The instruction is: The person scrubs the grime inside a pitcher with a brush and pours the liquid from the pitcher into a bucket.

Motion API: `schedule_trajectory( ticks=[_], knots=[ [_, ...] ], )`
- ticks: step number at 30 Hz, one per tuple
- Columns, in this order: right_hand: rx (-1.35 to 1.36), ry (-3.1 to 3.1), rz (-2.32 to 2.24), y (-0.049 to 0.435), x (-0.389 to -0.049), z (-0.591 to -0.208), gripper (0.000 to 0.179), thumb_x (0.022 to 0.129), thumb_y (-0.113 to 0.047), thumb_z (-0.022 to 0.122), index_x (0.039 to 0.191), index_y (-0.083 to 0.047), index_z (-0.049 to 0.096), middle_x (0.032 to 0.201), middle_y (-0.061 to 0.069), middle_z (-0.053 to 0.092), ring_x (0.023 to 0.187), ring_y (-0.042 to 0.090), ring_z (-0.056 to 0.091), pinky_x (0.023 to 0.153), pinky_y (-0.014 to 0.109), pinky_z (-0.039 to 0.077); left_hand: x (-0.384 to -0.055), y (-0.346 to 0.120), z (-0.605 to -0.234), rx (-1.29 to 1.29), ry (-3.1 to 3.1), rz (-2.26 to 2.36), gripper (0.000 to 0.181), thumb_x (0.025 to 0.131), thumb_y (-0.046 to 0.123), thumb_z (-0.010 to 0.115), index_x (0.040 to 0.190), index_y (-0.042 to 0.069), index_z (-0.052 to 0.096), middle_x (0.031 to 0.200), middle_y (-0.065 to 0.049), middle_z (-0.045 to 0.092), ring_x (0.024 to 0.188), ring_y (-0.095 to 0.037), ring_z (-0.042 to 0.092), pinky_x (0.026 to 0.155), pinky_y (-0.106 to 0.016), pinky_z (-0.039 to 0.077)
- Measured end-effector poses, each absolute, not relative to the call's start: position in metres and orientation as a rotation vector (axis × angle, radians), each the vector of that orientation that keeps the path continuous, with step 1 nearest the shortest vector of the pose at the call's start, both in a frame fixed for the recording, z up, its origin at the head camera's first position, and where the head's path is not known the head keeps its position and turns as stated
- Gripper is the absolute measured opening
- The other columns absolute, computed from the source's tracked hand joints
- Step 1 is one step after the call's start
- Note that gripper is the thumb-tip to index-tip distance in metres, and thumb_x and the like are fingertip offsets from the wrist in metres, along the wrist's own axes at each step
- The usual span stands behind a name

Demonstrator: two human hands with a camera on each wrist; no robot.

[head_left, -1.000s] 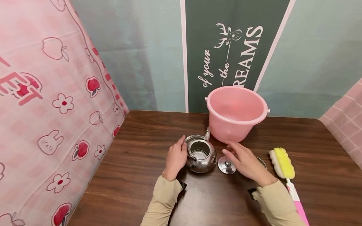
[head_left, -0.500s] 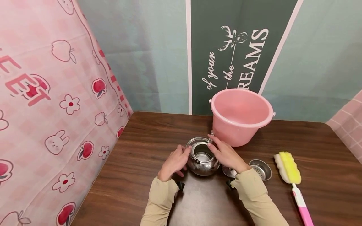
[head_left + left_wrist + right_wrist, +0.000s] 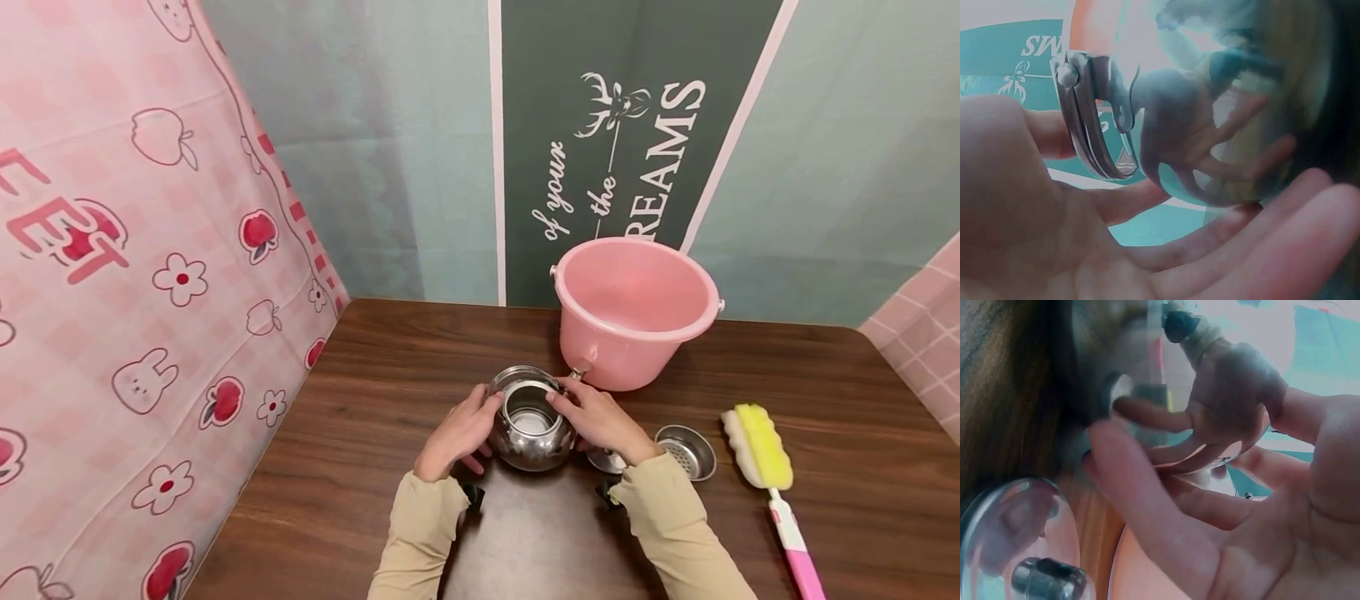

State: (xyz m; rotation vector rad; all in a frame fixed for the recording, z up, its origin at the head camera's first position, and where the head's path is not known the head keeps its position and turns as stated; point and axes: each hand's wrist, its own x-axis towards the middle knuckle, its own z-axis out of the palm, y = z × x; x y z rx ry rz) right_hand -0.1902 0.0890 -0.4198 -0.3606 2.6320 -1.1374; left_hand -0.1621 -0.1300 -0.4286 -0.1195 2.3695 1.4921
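Observation:
A shiny steel teapot [image 3: 531,454] stands lidless on the wooden table, its bail handle [image 3: 517,371] folded down at the back. Its spout [image 3: 578,374] points back right at the pink bucket. My left hand [image 3: 459,429] cups the left side, thumb near the rim; in the left wrist view its fingers curve around the rounded body [image 3: 1210,144]. My right hand [image 3: 602,421] holds the opposite side, thumb at the rim, fingers along the wall. Beneath the right hand lies the knobbed lid [image 3: 606,463], partly hidden. Both palms look spread in the pot's reflections.
A pink bucket [image 3: 637,337] stands just behind the teapot. Right of the lid sits a small steel strainer [image 3: 695,454]. Farther right lies a yellow and white sponge brush [image 3: 763,450] with a pink handle. Patterned cloths hang at the left and the back.
My right hand has moved left from above the lid onto the teapot's right side, uncovering the strainer. The teapot's spout has turned slightly to the right. My left hand stays at the pot.

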Motion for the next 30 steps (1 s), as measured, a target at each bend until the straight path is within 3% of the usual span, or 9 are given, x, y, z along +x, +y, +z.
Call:
schedule_trajectory(
  ticks=[2, 6, 10, 17, 23, 30],
  knots=[
    [-0.299, 2.554, -1.213, 0.089, -0.189, -0.420, 0.051, 0.099, -0.036, 0.050, 0.140, -0.007, 0.046, 0.127, 0.029, 0.056, 0.048, 0.023, 0.064, 0.049, 0.039, 0.054, -0.162, -0.131, -0.430, -0.123, 2.322, 1.508, 0.043, 0.098, 0.053, 0.038, 0.131, 0.027, 0.047, 0.100, -0.017, 0.058, 0.067, -0.034, 0.063, 0.043, -0.044, 0.052],
    [-0.259, 2.506, -1.277, 0.088, -0.188, -0.422, 0.052, 0.099, -0.034, 0.051, 0.142, -0.007, 0.044, 0.129, 0.030, 0.054, 0.051, 0.023, 0.065, 0.049, 0.040, 0.055, -0.161, -0.130, -0.432, -0.138, 2.229, 1.540, 0.048, 0.096, 0.055, 0.038, 0.139, 0.032, 0.041, 0.100, -0.018, 0.057, 0.069, -0.036, 0.063, 0.045, -0.046, 0.053],
    [-0.241, 2.497, -1.302, 0.088, -0.188, -0.424, 0.055, 0.099, -0.034, 0.051, 0.144, -0.005, 0.042, 0.133, 0.031, 0.051, 0.050, 0.024, 0.066, 0.048, 0.039, 0.055, -0.162, -0.129, -0.433, -0.133, 2.164, 1.597, 0.047, 0.097, 0.048, 0.037, 0.140, 0.028, 0.041, 0.096, -0.019, 0.057, 0.069, -0.037, 0.063, 0.046, -0.047, 0.053],
    [-0.253, 2.573, -1.291, 0.087, -0.187, -0.430, 0.055, 0.098, -0.035, 0.052, 0.144, -0.007, 0.044, 0.131, 0.029, 0.055, 0.046, 0.020, 0.065, 0.047, 0.035, 0.054, -0.164, -0.126, -0.436, -0.101, 2.237, 1.660, 0.040, 0.094, 0.028, 0.032, 0.119, 0.005, 0.053, 0.085, -0.018, 0.060, 0.053, -0.036, 0.065, 0.047, -0.047, 0.054],
    [-0.302, 2.620, -1.281, 0.086, -0.186, -0.433, 0.053, 0.099, -0.034, 0.051, 0.144, -0.006, 0.045, 0.132, 0.029, 0.054, 0.044, 0.018, 0.063, 0.044, 0.032, 0.052, -0.164, -0.124, -0.435, -0.090, 2.357, 1.662, 0.041, 0.094, 0.026, 0.031, 0.112, 0.002, 0.059, 0.096, -0.019, 0.062, 0.043, -0.031, 0.063, 0.046, -0.044, 0.054],
    [-0.318, 2.656, -1.250, 0.086, -0.183, -0.433, 0.052, 0.100, -0.032, 0.050, 0.143, -0.004, 0.044, 0.133, 0.031, 0.052, 0.041, 0.016, 0.062, 0.044, 0.031, 0.051, -0.167, -0.122, -0.438, -0.069, 2.434, 1.651, 0.040, 0.093, 0.023, 0.033, 0.108, -0.001, 0.061, 0.085, -0.019, 0.063, 0.040, -0.029, 0.062, 0.044, -0.043, 0.053]
  ],
)
